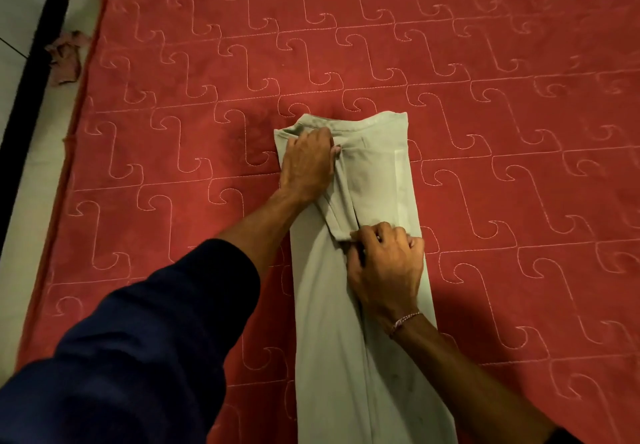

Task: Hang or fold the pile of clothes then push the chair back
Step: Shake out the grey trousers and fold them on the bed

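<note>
A pale grey-green garment (374,180) lies as a long narrow strip on the red quilted mattress (485,97), running from the centre down to the bottom edge. My left hand (306,163) lies on its upper left part near the collar end, with the fingers curled round a fold of the cloth. My right hand (384,267) sits lower on the strip and pinches the end of a folded-in sleeve flap (341,208). No chair or pile of clothes is in view.
The mattress's left edge (69,152) runs diagonally, with pale floor (20,222) beyond it. A crumpled pinkish rag (65,59) lies on the floor at upper left beside a dark frame (20,132).
</note>
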The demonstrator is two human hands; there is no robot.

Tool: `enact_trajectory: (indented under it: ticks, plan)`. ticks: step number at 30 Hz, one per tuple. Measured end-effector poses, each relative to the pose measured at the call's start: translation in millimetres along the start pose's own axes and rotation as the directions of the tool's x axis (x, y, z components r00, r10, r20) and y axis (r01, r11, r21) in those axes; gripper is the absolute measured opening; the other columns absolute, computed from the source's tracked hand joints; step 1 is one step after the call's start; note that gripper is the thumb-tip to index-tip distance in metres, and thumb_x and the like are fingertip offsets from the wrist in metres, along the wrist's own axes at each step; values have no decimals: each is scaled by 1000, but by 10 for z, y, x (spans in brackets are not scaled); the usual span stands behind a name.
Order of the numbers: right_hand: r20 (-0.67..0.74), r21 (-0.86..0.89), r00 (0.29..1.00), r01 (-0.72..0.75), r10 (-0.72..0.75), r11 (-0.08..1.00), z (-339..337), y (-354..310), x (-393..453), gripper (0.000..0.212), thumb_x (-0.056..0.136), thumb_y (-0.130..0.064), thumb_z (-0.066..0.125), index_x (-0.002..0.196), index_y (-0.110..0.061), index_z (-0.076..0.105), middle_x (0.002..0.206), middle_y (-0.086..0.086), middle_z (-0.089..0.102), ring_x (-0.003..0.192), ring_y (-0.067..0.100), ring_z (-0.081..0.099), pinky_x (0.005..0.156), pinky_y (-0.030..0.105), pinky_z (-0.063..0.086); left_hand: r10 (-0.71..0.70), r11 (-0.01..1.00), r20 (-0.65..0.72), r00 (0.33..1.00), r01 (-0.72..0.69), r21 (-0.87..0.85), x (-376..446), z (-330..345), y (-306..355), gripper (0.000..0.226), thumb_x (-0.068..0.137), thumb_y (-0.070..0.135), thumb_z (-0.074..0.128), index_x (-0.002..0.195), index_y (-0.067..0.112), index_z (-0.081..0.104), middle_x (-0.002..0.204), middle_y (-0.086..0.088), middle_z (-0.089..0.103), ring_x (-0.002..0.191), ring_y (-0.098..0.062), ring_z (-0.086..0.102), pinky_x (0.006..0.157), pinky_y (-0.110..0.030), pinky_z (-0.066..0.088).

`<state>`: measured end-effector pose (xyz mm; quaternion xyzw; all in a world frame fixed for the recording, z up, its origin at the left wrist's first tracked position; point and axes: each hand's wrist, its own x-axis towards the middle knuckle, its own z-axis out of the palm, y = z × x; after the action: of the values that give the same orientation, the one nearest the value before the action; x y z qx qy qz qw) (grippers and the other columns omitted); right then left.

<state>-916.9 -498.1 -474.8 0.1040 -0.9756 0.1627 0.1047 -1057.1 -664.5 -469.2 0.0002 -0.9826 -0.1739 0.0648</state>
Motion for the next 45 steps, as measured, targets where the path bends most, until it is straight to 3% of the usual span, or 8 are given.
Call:
enact_trajectory:
  ticks: [5,9,13,19,23,28,36,45]
  plan:
    - [-1,-48,999,37,-37,998,-53,-4,-7,22,86,-39,64,87,-17,65,89,3,61,81,23,51,75,37,33,53,995,-86,995,-46,83,-88,49,-43,34,101,38,47,105,6,56,93,-13,61,84,-29,56,80,-42,44]
    - [-4,35,997,75,-75,997,-85,-16,5,35,87,-52,66,95,-18,69,113,7,65,107,26,58,91,42,40,229,961,-269,935,-175,212,-178,41,-74,21,96,24,57,102,4,58,95,-15,60,83,-27,56,72,-38,50]
    - [192,64,960,193,-202,979,8,9,-43,51,101,-45,47,140,-12,57,149,8,51,142,24,41,117,47,30,460,869,-53,886,-437,234,-450,72,-63,23,94,11,57,114,1,61,112,-19,62,101,-31,58,86,-42,49]
    - [471,10,872,150,-137,989,-84,-18,-79,65,105,-49,11,160,-14,14,167,3,9,155,16,-3,126,48,0,261,935,239,935,-306,180,-820,24,52,56,104,28,34,154,3,27,157,-21,32,147,-34,28,122,-44,22]
    - [412,55,909,39,-58,998,-320,-42,-275,65,105,-47,11,159,-13,20,167,6,16,155,21,6,126,46,6,136,946,412,901,-242,217,-1061,-43,146,63,107,40,15,158,7,-1,166,-15,-5,154,-28,-7,125,-46,-1]
    - [454,43,890,-58,33,997,-478,77,-895,59,106,-41,21,159,-16,24,167,11,16,154,27,12,124,48,17,168,952,431,886,-260,162,-1707,-155,375,58,108,29,25,159,10,5,167,-13,-1,154,-28,-4,125,-46,3]
    - [615,-67,789,56,-3,996,-781,107,-1965,68,99,-51,0,161,-23,1,167,9,-12,154,29,-11,125,52,0,184,953,458,869,-272,134,-2932,-156,871,61,107,25,27,157,2,1,166,-16,-5,154,-29,-7,125,-45,0]
    - [580,-74,810,164,-92,984,-924,214,-3028,65,103,-48,12,161,-18,3,166,11,-7,153,32,-6,122,56,4,97,978,508,856,-177,110,-4118,-195,1266,84,102,23,50,154,-1,-12,163,-19,-18,151,-31,-17,125,-42,-5]
